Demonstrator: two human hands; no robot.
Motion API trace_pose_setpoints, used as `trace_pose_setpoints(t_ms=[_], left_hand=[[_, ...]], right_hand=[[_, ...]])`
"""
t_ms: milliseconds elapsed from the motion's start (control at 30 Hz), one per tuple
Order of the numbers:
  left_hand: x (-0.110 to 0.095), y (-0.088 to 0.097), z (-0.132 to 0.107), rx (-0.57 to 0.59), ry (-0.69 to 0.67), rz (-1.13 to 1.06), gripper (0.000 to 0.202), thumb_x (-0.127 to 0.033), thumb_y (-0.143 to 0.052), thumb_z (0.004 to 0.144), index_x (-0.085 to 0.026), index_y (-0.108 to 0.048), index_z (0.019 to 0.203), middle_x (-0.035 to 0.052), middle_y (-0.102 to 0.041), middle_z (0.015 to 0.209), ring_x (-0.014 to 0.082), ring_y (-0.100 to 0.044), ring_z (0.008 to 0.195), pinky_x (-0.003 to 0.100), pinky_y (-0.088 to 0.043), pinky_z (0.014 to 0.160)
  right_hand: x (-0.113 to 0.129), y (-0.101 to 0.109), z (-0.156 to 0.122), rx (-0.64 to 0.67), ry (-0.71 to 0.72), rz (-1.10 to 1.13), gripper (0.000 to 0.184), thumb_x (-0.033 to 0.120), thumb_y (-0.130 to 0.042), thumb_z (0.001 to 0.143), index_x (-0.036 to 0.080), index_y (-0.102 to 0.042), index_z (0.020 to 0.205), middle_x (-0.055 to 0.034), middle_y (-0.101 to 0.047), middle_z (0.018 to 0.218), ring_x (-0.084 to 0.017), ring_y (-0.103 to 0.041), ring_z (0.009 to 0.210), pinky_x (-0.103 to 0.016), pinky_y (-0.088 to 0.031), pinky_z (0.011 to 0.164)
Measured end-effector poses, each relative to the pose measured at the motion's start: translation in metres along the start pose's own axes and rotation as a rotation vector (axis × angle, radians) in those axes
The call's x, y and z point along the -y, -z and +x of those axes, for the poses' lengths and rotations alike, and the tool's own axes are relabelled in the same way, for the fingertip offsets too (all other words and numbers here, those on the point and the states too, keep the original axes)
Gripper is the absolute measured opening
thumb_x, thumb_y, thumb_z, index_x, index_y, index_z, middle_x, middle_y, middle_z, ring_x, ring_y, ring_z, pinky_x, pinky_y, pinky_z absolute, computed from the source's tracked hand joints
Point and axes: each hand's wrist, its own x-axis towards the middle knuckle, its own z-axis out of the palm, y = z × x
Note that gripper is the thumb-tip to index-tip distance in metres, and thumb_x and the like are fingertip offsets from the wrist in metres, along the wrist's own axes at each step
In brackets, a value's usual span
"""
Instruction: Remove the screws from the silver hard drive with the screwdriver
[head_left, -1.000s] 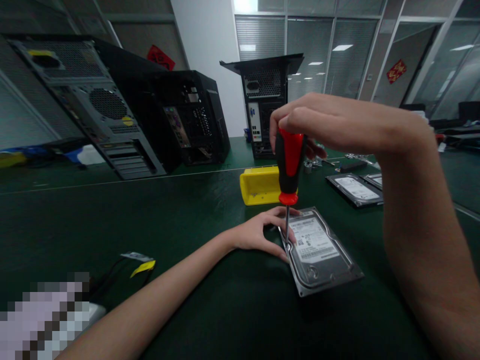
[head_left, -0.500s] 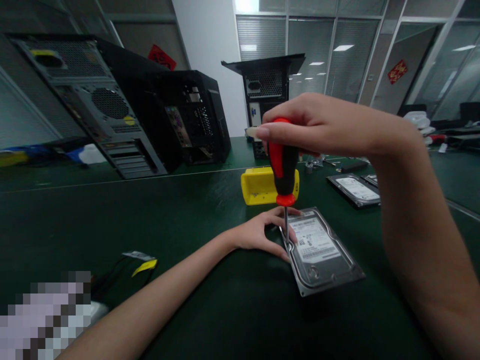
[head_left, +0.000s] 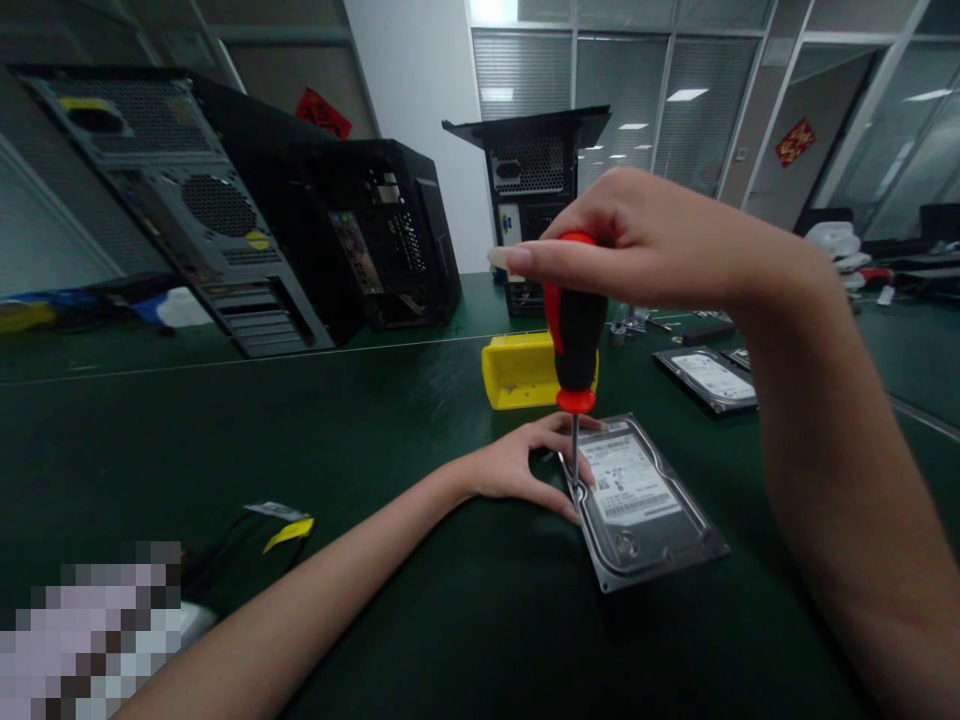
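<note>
A hard drive [head_left: 637, 500] lies label side up on the dark green table, its silver cover facing me. My left hand [head_left: 529, 462] grips its left side, thumb along the near edge and fingers reaching over the far left corner and onto the label. My right hand [head_left: 607, 245] is wrapped over the top of a red and black screwdriver [head_left: 577, 340]. The shaft stands nearly upright, and its tip meets the left edge of the drive's cover, close to my left fingers. The tip itself is too small to make out clearly.
Behind the drive is a yellow tray [head_left: 521, 385] with several tiny screws inside. Another hard drive [head_left: 709, 378] lies to the right. Open computer cases [head_left: 262, 200] stand along the back. A cable with a yellow tag [head_left: 289, 535] lies at left.
The screwdriver handle has shifted slightly to the right and stands more upright, and my right hand has turned a little with it. My left hand and the hard drive stay where they were.
</note>
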Motion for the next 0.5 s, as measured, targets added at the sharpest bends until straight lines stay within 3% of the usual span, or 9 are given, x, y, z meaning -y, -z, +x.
trace_pose_setpoints(t_ms=[133, 500], left_hand=[[0.0004, 0.0001, -0.0005, 0.003, 0.013, 0.010, 0.035, -0.033, -0.076, 0.059, -0.023, -0.067, 0.091, 0.0030, -0.038, 0.135, 0.0273, -0.033, 0.128, 0.046, -0.025, 0.106], [0.0004, 0.0004, -0.0007, 0.004, 0.010, 0.001, 0.034, -0.034, -0.076, 0.059, -0.024, -0.068, 0.090, 0.0030, -0.038, 0.135, 0.0281, -0.033, 0.128, 0.047, -0.024, 0.106]], right_hand=[[0.0000, 0.0007, 0.0002, -0.053, 0.041, -0.030, 0.054, 0.053, -0.033, 0.086, 0.009, -0.059, 0.069, 0.0021, -0.041, 0.056, -0.001, -0.036, 0.048, -0.016, -0.024, 0.047], [0.0001, -0.0006, -0.0009, 0.009, 0.078, 0.068, 0.045, 0.049, -0.037, 0.088, 0.011, -0.061, 0.083, -0.0012, -0.053, 0.068, -0.004, -0.042, 0.054, -0.018, -0.029, 0.049]])
